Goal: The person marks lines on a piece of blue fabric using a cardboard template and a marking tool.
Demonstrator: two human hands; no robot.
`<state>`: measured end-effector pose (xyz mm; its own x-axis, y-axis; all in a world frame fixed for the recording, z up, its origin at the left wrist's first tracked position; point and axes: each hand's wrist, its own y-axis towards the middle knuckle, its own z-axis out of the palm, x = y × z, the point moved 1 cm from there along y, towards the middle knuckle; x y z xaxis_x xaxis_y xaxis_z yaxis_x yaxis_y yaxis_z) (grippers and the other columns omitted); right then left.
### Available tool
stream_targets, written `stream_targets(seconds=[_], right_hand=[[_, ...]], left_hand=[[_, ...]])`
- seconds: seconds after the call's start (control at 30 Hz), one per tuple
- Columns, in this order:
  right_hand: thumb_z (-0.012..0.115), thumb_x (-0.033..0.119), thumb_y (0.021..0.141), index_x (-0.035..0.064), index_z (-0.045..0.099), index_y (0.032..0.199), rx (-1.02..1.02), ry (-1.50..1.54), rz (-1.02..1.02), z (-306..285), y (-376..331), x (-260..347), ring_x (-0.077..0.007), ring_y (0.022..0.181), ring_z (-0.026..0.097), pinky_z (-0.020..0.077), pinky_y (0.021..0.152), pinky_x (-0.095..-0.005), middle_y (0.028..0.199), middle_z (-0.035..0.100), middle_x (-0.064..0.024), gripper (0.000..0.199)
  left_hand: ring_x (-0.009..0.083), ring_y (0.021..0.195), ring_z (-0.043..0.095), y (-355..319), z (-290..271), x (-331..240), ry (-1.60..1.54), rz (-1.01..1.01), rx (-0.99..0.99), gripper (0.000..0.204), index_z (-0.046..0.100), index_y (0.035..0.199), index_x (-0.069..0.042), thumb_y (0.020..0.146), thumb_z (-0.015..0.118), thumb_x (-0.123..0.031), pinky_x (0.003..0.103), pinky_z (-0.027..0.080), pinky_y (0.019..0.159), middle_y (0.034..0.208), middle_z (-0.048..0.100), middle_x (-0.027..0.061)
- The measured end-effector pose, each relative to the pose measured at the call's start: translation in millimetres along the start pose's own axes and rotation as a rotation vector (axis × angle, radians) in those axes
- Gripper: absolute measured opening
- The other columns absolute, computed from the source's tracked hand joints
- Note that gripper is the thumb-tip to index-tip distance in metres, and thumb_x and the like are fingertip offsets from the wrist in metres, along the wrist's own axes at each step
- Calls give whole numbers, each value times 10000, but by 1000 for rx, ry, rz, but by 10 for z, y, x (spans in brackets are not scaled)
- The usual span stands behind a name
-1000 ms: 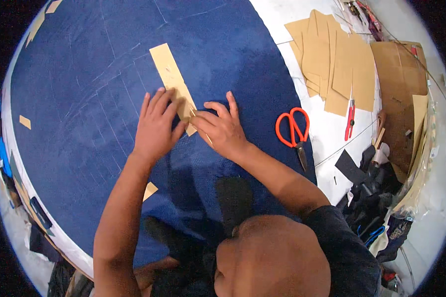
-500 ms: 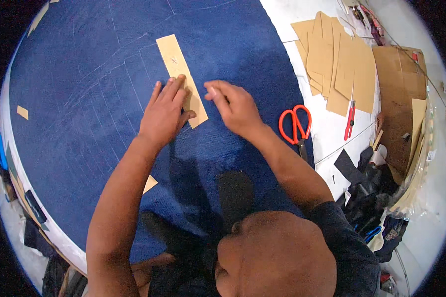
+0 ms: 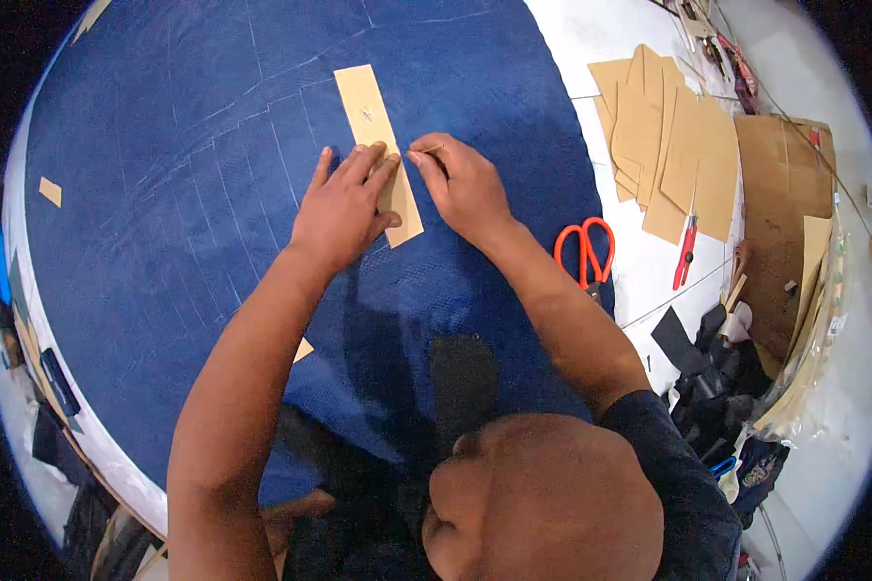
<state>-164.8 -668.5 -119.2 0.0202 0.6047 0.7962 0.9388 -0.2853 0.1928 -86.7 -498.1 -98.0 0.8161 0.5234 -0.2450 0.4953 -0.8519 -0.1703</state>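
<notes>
A long tan cardboard strip (image 3: 372, 118) lies slantwise on the dark blue cloth (image 3: 513, 107), with a small handwritten mark near its upper end. My left hand (image 3: 351, 201) rests on the lower half of the strip, fingers stretched out and spread, pressing it against the cloth. Just off the strip's right edge, my right hand (image 3: 463, 184) is closed in a pinch. Whatever sits between its fingertips is too small to make out. Thin pale lines run across the cloth to the left of and above the strip.
Red-handled scissors (image 3: 583, 254) lie at the cloth's right edge. Beyond them are a red cutter (image 3: 686, 254) and a pile of tan card patterns (image 3: 661, 136) on a white surface. Dark scraps (image 3: 712, 358) heap at the right. A small card piece (image 3: 50, 192) lies far left.
My right hand has moved slightly up along the strip, its fingertips nearer the strip's edge. My left hand stays on the strip. The whole view has shifted a little.
</notes>
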Motion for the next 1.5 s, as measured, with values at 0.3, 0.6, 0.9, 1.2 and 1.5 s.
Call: stream_targets(seconds=[0.3, 0.6, 0.9, 1.2, 1.5], right_hand=[[582, 155, 925, 97, 596, 1073, 148, -230, -232, -29, -127, 24, -340, 855, 666, 554, 737, -458, 914, 666, -120, 159], [617, 151, 947, 72, 625, 1000, 208, -133, -205, -193, -436, 173, -337, 850, 676, 547, 725, -432, 934, 677, -138, 95], [617, 158, 954, 55, 630, 1027, 264, -89, -125, -252, -505, 160, -333, 856, 678, 546, 732, -417, 926, 677, -142, 127], [640, 150, 931, 58, 620, 1075, 175, 89, -36, -169, -590, 303, -359, 938, 658, 539, 811, -450, 988, 674, -151, 171], [621, 164, 931, 70, 579, 999, 287, 33, -154, 7, -543, 297, -366, 822, 660, 541, 718, -479, 867, 655, -151, 123]], left_hand=[[263, 1376, 447, 14, -19, -20, 35, -25, 20, 788, 435, 1479, -142, 799, 776, -347, 545, 281, 1181, 1487, 452, 80], [261, 1390, 435, 23, -40, -42, 57, -37, 50, 783, 418, 1491, -151, 814, 766, -335, 545, 287, 1178, 1500, 444, 72], [296, 1355, 467, 35, -31, -35, 10, -6, 4, 806, 426, 1484, -137, 786, 785, -320, 518, 345, 1150, 1484, 458, 98], [341, 1315, 500, 8, 35, 40, -71, 31, -53, 754, 470, 1448, -114, 784, 782, -291, 432, 421, 1099, 1464, 477, 133], [332, 1336, 486, 21, 36, 30, -87, 23, -50, 727, 486, 1437, -114, 782, 766, -258, 442, 418, 1102, 1475, 471, 133]])
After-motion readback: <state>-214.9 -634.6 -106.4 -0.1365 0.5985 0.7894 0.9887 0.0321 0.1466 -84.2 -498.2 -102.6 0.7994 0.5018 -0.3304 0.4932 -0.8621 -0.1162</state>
